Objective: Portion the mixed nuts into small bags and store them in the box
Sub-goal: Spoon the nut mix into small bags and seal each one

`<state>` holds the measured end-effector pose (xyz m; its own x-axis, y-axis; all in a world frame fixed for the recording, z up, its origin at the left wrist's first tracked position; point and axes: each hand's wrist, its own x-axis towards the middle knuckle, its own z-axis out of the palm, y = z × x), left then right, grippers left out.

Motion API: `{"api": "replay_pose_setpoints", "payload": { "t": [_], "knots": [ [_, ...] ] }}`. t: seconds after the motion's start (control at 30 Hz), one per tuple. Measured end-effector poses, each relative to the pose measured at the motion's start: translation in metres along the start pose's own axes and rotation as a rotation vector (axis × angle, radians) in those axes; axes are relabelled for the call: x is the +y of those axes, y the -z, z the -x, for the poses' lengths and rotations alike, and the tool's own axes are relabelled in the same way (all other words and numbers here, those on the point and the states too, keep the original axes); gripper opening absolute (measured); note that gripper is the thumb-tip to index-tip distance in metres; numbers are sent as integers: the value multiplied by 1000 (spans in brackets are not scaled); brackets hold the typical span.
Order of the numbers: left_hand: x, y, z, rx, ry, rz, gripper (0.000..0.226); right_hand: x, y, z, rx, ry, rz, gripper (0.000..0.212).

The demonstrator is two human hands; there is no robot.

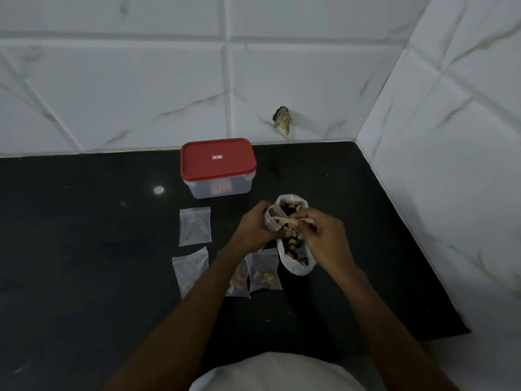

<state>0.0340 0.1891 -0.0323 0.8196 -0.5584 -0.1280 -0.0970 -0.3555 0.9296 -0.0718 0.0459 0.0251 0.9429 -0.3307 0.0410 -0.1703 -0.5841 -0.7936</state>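
Observation:
My left hand [255,227] grips a small clear bag [271,220], held open and upright over the counter. My right hand [324,235] pinches a pale wooden spoon [287,220] whose bowl reaches into that small bag's mouth. Under both hands lies a large white bag of mixed nuts [293,249], open at the top. A clear box with a red lid [217,165] stands shut at the back. Two small bags with nuts [263,273] lie near my left forearm, one partly hidden by it.
An empty small bag [195,226] and another small bag [190,268] lie to the left on the black counter [84,235]. White tiled walls [451,165] close off the back and the right side. A dark chip marks the wall [282,119].

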Motion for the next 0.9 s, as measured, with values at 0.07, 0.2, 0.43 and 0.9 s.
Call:
{"api": "replay_pose_setpoints", "payload": {
  "t": [0.07, 0.2, 0.43, 0.9],
  "knots": [
    [2, 1, 4, 21, -26, 57, 48, -1, 0, 6, 55, 211, 195, 20],
    [4, 4, 8, 49, -33, 159, 51, 8, 1, 8, 130, 357, 247, 29],
    [-2, 5, 9, 37, 12, 233, 55, 14, -1, 4, 155, 110, -72, 17],
    [-8, 12, 11, -83, 103, -132, 52, 43, 14, 0, 270, -459, -398, 13]
  ]
}}
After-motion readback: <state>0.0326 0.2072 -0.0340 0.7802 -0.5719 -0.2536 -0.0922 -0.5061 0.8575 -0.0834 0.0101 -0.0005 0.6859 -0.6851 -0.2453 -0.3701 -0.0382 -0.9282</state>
